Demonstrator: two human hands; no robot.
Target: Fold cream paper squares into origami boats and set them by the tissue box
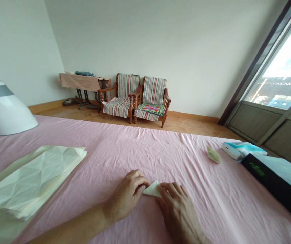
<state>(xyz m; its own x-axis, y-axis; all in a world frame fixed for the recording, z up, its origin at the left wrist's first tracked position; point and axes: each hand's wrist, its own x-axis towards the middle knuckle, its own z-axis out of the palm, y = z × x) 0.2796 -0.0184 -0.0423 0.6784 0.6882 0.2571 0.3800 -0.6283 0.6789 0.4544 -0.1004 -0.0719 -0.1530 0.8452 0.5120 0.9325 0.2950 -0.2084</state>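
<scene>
A small piece of folded paper (152,189), pale and triangular where it shows, lies on the pink cloth between my hands. My left hand (129,193) pinches its left corner between thumb and curled fingers. Over the right end, my right hand (176,205) presses down with its fingers close together and bent, hiding that part of the paper. To the left rests a stack of pale paper sheets (40,176), the top one marked with a grid of creases. Another small folded paper piece (213,155), greenish, sits apart at the right.
A pink cloth (105,145) with wrinkles covers the surface. On the right are a blue-and-white packet (242,149) and a long black box (269,183). A white, grey-banded appliance (10,112) stands at the far left. Beyond are two wooden chairs (127,95) and a cloth-covered side table (81,81).
</scene>
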